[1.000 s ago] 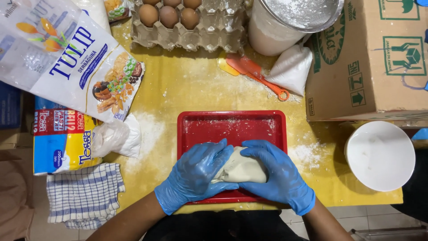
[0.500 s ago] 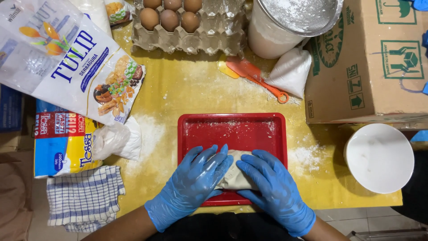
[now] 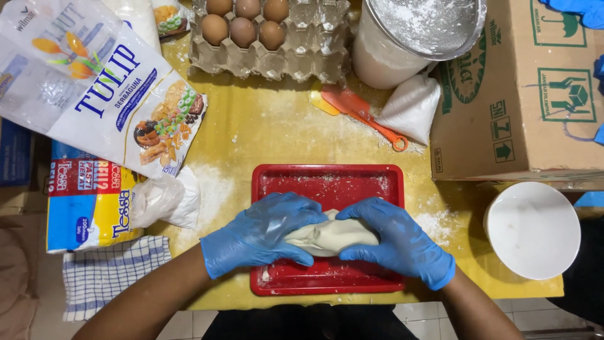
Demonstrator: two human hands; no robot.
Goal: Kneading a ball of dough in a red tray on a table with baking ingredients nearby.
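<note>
Regathered, dough apparently sits clasped between both hands.

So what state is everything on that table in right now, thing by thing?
Left hand: blue-gloved, gripping the dough.
Right hand: blue-gloved, gripping the dough.
Dough: pale lump, squeezed between both hands.
Red tray: flat, floury.
Egg carton: open, six eggs visible.
Sieve: floured, resting on a white tub.
Orange spatula: lying flat.
Flour bag: lying down.
White bowl: upright, empty.
</note>
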